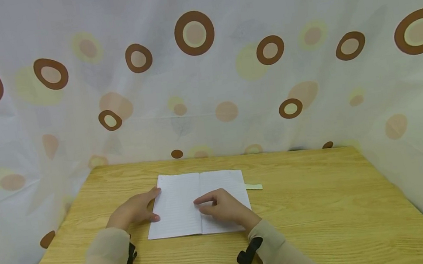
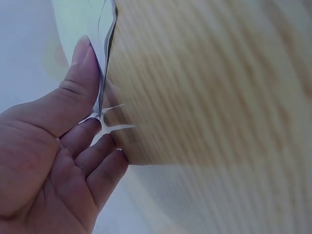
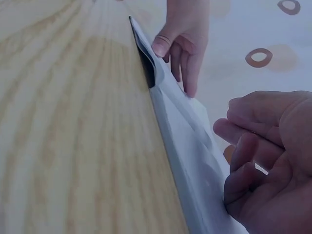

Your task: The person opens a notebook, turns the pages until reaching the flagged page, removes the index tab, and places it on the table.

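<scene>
An open notebook with lined white pages lies on the wooden table, its fold running down the middle. At its left edge is my left hand, thumb and fingers spread apart and touching that side. The left wrist view shows the thumb against the notebook's edge, with the other fingers bent near the tabletop. My right hand is over the right page, its index finger pointing at the fold. In the right wrist view the right hand's fingers curl loosely around nothing; whether they touch the paper I cannot tell.
A pale strip sticks out from the notebook's right side. The wooden table stretches away to the right. A curtain with printed circles hangs behind and on both sides. Black bands sit at both wrists.
</scene>
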`<state>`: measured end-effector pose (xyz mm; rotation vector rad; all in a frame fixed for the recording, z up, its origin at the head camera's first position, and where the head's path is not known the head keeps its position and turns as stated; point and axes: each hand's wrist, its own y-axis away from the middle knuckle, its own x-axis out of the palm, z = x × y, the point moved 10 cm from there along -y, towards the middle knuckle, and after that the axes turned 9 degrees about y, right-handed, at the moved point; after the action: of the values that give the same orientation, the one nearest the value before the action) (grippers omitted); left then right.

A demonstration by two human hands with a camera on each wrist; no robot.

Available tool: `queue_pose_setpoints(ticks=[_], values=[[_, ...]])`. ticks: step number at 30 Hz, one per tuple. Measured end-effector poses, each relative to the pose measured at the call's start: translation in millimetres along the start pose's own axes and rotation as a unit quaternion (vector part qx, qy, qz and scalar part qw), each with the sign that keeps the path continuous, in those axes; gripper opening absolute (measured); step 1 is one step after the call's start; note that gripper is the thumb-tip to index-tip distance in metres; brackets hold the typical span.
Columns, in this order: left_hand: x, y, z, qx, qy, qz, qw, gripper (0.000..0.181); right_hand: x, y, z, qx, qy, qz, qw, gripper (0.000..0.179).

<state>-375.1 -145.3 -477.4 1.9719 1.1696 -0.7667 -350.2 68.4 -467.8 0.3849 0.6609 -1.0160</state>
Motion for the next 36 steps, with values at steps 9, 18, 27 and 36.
queue_pose_setpoints(ticks=[9, 18, 27, 36], values=[[0.1, 0.9, -4.6, 0.006, -0.005, 0.001, 1.0, 0.088, -27.2, -0.7, -4.4, -0.016, -0.015, -0.054, 0.9983, 0.03], [1.1, -3.5, -1.7, 0.009, -0.021, 0.001, 0.9997, 0.088, -53.6, 2.7, -15.0, -0.008, -0.035, -0.095, 0.9948, 0.03], [2.0, -4.8, -0.1, 0.005, -0.027, 0.001, 0.9996, 0.088, -69.2, 4.4, -28.8, 0.022, -0.022, -0.121, 0.9922, 0.032], [0.3, -2.4, -4.1, 0.006, -0.04, 0.001, 0.9992, 0.086, -82.8, 8.2, -38.9, 0.047, -0.01, -0.144, 0.9883, 0.03]])
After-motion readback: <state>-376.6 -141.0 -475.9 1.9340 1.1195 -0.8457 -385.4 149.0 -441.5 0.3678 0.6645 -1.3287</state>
